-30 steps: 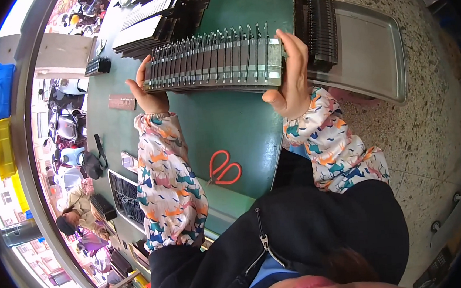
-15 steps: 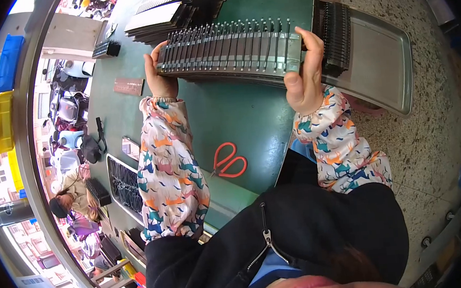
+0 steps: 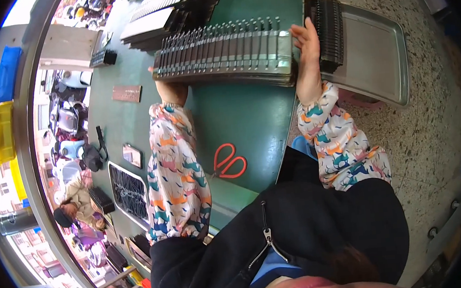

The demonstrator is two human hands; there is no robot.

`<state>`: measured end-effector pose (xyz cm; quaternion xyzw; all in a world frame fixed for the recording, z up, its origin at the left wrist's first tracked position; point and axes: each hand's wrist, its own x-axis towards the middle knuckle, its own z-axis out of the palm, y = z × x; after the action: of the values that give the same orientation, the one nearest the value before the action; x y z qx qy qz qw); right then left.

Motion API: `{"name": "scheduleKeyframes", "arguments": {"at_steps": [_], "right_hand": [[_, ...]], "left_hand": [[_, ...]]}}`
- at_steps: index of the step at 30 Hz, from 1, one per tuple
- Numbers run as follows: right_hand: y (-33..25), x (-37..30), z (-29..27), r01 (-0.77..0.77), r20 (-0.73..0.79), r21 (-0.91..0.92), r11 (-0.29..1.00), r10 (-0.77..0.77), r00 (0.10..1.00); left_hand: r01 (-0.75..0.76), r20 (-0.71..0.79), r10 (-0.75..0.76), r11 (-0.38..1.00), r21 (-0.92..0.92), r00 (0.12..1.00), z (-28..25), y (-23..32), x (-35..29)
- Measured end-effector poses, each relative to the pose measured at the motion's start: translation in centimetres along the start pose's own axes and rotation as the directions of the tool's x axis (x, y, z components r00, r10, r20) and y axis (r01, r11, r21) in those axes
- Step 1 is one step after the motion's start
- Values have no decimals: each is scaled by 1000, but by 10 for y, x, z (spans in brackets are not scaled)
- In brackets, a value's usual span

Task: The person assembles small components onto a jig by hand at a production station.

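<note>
A stack of dark, flat plates lies across the far part of the green table, with a row of thin black pins with small round heads along its top plate. My left hand is at the stack's left end, partly under and behind it; a fingertip shows past the edge, while its other fingers are hidden. Beside the right end, my right hand is upright with its fingers apart, close to the clear-looking end of the stack. Nearer to me, orange-handled scissors rest on the table.
Further stacks of plates stand at the far left. Right of the table are a metal tray and another pinned stack. On the left lie a brown plate, a phone and a tray of black pieces. A person sits beyond.
My right hand has loosened from the stack's right end, its fingers now raised and spread. The stack has shifted slightly left, and my left hand has slipped further behind its left end.
</note>
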<state>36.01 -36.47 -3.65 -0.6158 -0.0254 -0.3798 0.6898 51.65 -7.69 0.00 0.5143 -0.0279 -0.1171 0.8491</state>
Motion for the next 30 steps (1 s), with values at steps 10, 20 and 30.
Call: {"name": "scheduleKeyframes", "arguments": {"at_steps": [10,20,30], "right_hand": [[11,-5,3,306,249,-398,865,-219,943],[70,-25,-8,491,212,-433,756,-444,871],[-60,-24,1,411,135,-530,742,-405,904]], "left_hand": [[-181,-154,177,983,-16,972,-2,-6,7],[-440,-342,395,895,-65,853,-56,-49,50],[-190,-503,182,981,36,845,-14,-6,-33]]}}
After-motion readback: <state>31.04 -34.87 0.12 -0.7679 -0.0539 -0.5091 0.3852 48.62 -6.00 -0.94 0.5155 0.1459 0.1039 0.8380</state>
